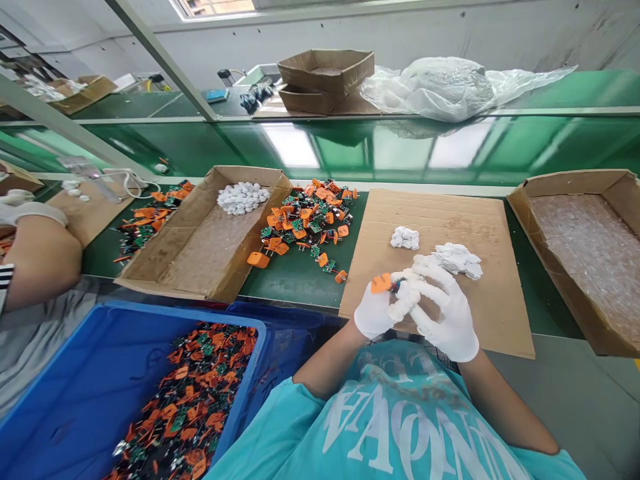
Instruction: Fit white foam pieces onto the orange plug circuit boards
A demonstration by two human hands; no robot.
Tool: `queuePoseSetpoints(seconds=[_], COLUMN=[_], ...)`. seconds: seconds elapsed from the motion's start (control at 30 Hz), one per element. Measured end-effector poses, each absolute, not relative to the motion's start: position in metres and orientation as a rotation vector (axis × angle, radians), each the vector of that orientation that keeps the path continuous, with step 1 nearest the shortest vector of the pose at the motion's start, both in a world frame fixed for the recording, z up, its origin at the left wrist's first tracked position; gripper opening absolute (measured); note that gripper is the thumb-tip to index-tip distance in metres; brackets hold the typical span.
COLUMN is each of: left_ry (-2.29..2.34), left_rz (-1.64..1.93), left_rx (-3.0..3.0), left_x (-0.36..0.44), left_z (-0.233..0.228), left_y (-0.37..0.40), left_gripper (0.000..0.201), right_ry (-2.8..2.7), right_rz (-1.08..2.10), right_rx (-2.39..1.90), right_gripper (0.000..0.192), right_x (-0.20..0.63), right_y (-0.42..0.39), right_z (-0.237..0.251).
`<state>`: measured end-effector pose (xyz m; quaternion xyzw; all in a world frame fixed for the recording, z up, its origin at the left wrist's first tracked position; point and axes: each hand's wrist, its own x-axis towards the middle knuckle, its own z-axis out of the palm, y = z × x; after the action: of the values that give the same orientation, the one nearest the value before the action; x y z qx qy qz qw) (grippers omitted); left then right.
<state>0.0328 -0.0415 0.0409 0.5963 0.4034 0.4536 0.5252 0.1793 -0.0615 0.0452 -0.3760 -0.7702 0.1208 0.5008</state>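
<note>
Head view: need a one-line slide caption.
Gloved left hand holds an orange-topped part, gloved right hand alongside, over a cardboard sheet with two white piles.

Bench [290, 283]: green top.
Cardboard [450, 213]: flat on bench.
Left of cardboard: orange heap [310, 217]; past it, box [200, 250], then second heap [150, 217].
Right of cardboard: another box [550, 260].

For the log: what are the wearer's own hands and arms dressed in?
Both the left hand and right hand wear white gloves ending around the wrist. The forearms are bare below short turquoise sleeves.
</note>
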Motion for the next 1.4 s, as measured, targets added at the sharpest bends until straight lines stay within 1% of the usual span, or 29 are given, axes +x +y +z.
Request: queuePoseSetpoints(seconds=[0.17, 0.3, 0.4, 0.5, 0.57, 0.63, 0.7, 0.8, 0.83, 0.87, 0.97, 1.0, 1.1, 1.17, 1.27, 1.3, 1.33, 1.4], left_ry=[0.973, 0.729, 0.602, 0.630, 0.644, 0.657, 0.686, 0.699, 0.691, 0.687, 0.763, 0.805, 0.853, 0.836, 0.876, 0.894, 0.901, 0.884], left_rz=[0.932, 0.754, 0.726, 0.796, 0.852, 0.889, 0.894, 0.870, 0.857, 0.850, 0.883, 0.910, 0.966, 0.970, 0.972, 0.978, 0.980, 0.977], left_rx=[1.338, 1.346, 1.210, 1.014, 0.910, 0.818, 0.755, 0.722, 0.729, 0.739, 0.778, 0.797, 0.837, 0.841, 0.880, 0.884, 0.876, 0.840], left_x=[0.031, 0.023, 0.023, 0.031, 0.039, 0.045, 0.046, 0.044, 0.043, 0.042, 0.042, 0.042, 0.043, 0.041, 0.039, 0.039, 0.039, 0.039], left_z=[0.041, 0.043, 0.037, 0.023, 0.015, 0.011, 0.012, 0.018, 0.019, 0.020, 0.018, 0.017, 0.013, 0.012, 0.013, 0.014, 0.015, 0.017], left_y=[-0.040, -0.036, -0.037, -0.040, -0.042, -0.043, -0.045, -0.045, -0.045, -0.045, -0.047, -0.048, -0.050, -0.050, -0.048, -0.047, -0.046, -0.045], left_gripper=[0.057, 0.069, 0.072, 0.071, 0.074, 0.076, 0.076, 0.075, 0.075, 0.075, 0.076, 0.076, 0.078, 0.079, 0.078, 0.077, 0.077, 0.077], right_ry=[-1.947, -1.997, -2.019, -1.968, -1.914, -1.893, -1.921, -1.886, -1.858, -1.835, -1.854, -1.870, -1.871, -1.828, -1.711, -1.662, -1.615, -1.540], right_rz=[0.477, 0.491, 0.483, 0.429, 0.401, 0.441, 0.568, 0.781, 0.810, 0.809, 0.700, 0.658, 0.619, 0.683, 0.964, 1.044, 1.088, 1.113], right_rx=[-0.911, -0.832, -0.854, -0.852, -0.856, -0.905, -0.972, -1.024, -1.011, -0.985, -0.855, -0.826, -0.858, -0.923, -0.957, -0.963, -0.967, -0.962], right_gripper=[0.053, 0.037, 0.027, 0.023, 0.022, 0.022, 0.030, 0.055, 0.059, 0.057, 0.036, 0.032, 0.029, 0.030, 0.043, 0.045, 0.043, 0.033], right_x=[0.185, 0.188, 0.189, 0.185, 0.182, 0.181, 0.182, 0.184, 0.184, 0.184, 0.183, 0.183, 0.181, 0.180, 0.178, 0.177, 0.177, 0.175], right_y=[-0.052, -0.044, -0.043, -0.043, -0.045, -0.047, -0.049, -0.050, -0.050, -0.049, -0.046, -0.045, -0.046, -0.048, -0.051, -0.052, -0.052, -0.052], right_z=[0.051, 0.048, 0.044, 0.039, 0.036, 0.034, 0.034, 0.037, 0.037, 0.038, 0.039, 0.039, 0.038, 0.036, 0.032, 0.031, 0.031, 0.032])
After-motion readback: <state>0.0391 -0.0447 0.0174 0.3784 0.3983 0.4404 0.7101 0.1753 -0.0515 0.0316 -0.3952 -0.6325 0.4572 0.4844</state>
